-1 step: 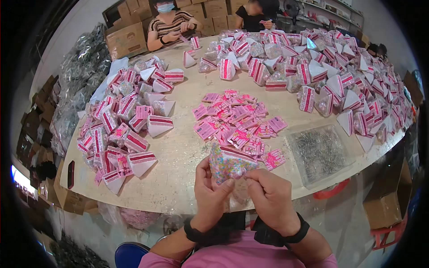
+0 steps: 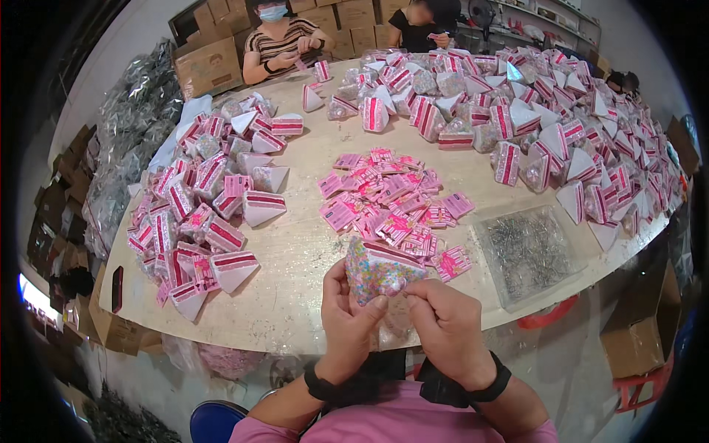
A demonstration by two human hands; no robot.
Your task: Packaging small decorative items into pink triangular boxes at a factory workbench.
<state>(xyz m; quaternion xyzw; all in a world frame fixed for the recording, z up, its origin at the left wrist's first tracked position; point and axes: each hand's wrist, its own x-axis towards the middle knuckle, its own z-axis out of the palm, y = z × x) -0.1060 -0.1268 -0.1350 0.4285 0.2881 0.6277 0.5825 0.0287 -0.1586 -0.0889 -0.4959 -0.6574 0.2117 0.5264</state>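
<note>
My left hand (image 2: 347, 314) is closed round a toy cake slice (image 2: 377, 272) with colourful sprinkles on one face and pink and dark red layers along its edge. It is held tilted above the near edge of the table. My right hand (image 2: 447, 317) pinches at the slice's lower right corner, beside a small pale pink bump; what lies between its fingertips is too small to tell. Just beyond the slice lies a heap of pink printed cards (image 2: 395, 193). To the right of the cards, a clear shallow tray (image 2: 509, 297) contains many thin metal pieces.
Cake slices form one pile (image 2: 214, 192) on the left and a larger pile (image 2: 546, 125) at the back right of the table (image 2: 295, 295). A dark phone (image 2: 117, 288) lies at the left edge. Two people sit across the table. Cardboard boxes (image 2: 210, 66) are stacked behind.
</note>
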